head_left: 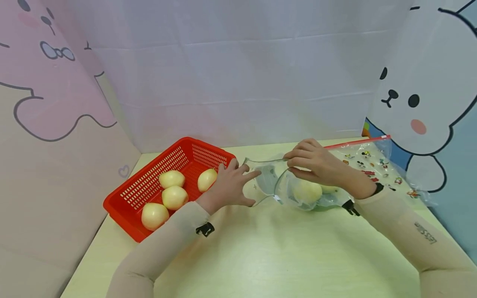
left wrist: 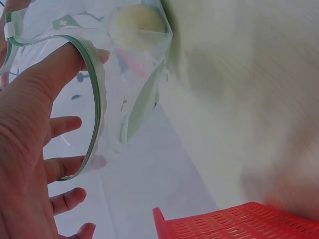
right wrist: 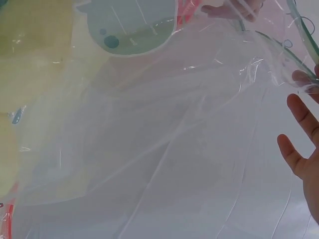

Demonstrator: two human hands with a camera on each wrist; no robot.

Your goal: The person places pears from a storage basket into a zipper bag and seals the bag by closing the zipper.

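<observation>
A clear zip bag with a green rim lies between my hands, its mouth facing left. My right hand pinches the top of that rim. My left hand has its fingers spread at the mouth; in the left wrist view the thumb reaches inside the opening. Pale yellow round fruit sits within the bag, partly covered by the right hand and film. The right wrist view mostly shows the bag's wrinkled film.
To the left stands a red plastic basket with several pale yellow fruits, partly behind the left arm. A printed clear bag with a red zip strip lies at the right. White curtain closes off the table's back.
</observation>
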